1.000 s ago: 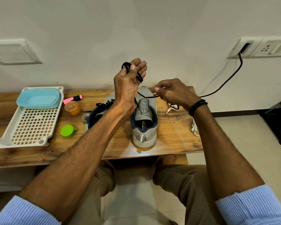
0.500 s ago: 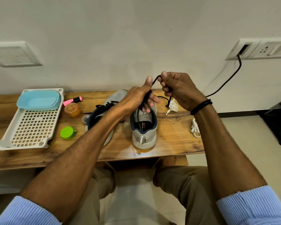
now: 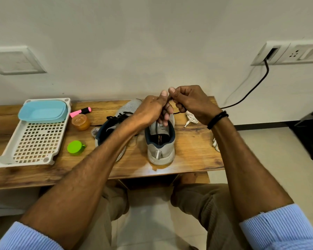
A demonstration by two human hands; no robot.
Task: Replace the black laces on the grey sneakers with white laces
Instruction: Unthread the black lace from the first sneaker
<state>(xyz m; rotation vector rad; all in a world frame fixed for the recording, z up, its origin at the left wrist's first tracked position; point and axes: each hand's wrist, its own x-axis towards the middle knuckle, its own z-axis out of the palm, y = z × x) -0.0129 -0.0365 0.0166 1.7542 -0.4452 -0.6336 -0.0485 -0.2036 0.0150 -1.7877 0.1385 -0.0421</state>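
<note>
My left hand [image 3: 150, 110] and right hand [image 3: 192, 103] meet, both pinching the black lace [image 3: 177, 112]. The sneaker [image 3: 161, 150] below them looks stripped, tongue bare. The other sneaker [image 3: 132, 105], behind my left wrist, is laced black. White laces [image 3: 192, 118] lie on the tabletop [image 3: 197, 150] just beside my right hand, unused.

Wooden table [image 3: 193, 154], all placed relative to the centre grey sneaker [image 3: 160, 152], which stands heel toward the camera. Laced grey sneaker [image 3: 132, 105] just left of it. Further left: green lid [image 3: 75, 147], orange jar [image 3: 80, 121], pink highlighter [image 3: 80, 111]. Far left: white perforated tray [image 3: 36, 141]. To the right: white lace [image 3: 191, 117], with a second white lace [image 3: 215, 144] at the table edge.
</note>
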